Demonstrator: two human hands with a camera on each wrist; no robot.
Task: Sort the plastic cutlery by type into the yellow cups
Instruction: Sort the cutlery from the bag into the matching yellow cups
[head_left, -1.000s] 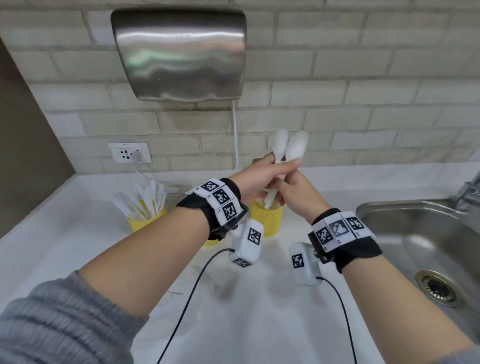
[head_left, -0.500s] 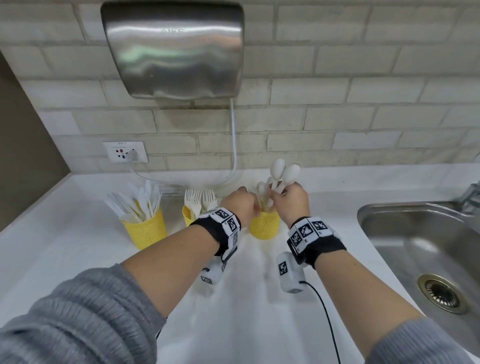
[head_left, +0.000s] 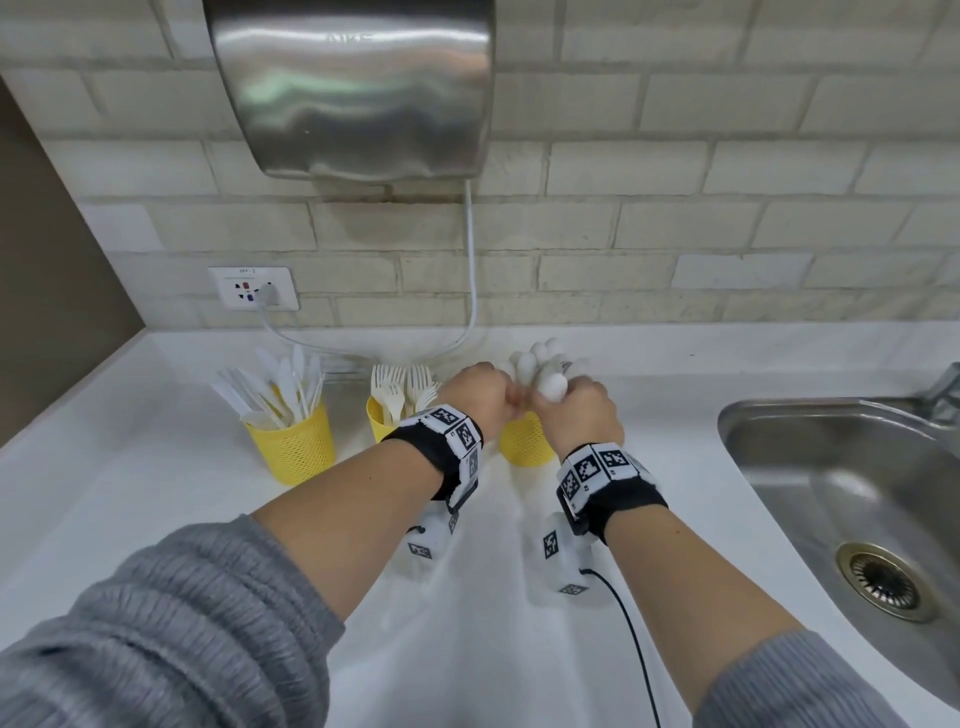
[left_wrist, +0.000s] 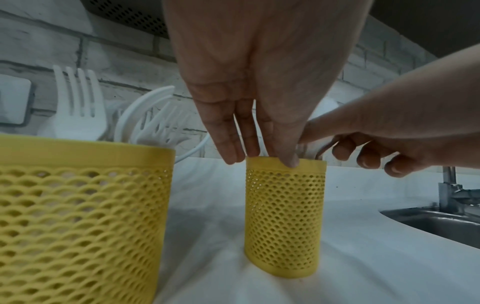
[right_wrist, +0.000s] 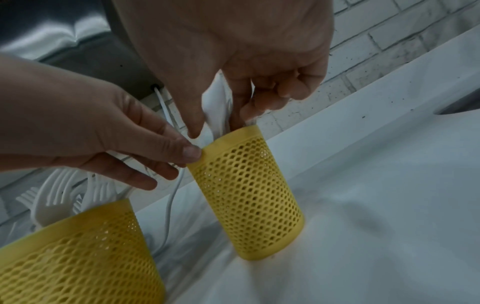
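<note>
Three yellow mesh cups stand in a row on the white counter. The left cup (head_left: 293, 447) holds knives, the middle cup (head_left: 378, 423) holds forks. Both hands meet over the right cup (head_left: 524, 449). My right hand (head_left: 582, 410) pinches a bunch of white spoons (head_left: 545, 371) by the handles (right_wrist: 217, 107), whose lower ends are inside the cup (right_wrist: 249, 191). The spoon bowls stick up between the hands. My left hand (left_wrist: 259, 156) points down with fairly straight fingers, and their tips touch the cup's rim (left_wrist: 309, 163).
A steel sink (head_left: 841, 483) with a drain lies to the right, its tap (head_left: 943, 395) at the far edge. A steel hand dryer (head_left: 353, 88) hangs on the brick wall above the cups. Its cable (head_left: 470, 291) runs down to a wall socket (head_left: 253, 288).
Both hands have come down from chest height to the right cup, lowering the spoons handle-first into it. My left hand has left the spoons and now touches the rim.
</note>
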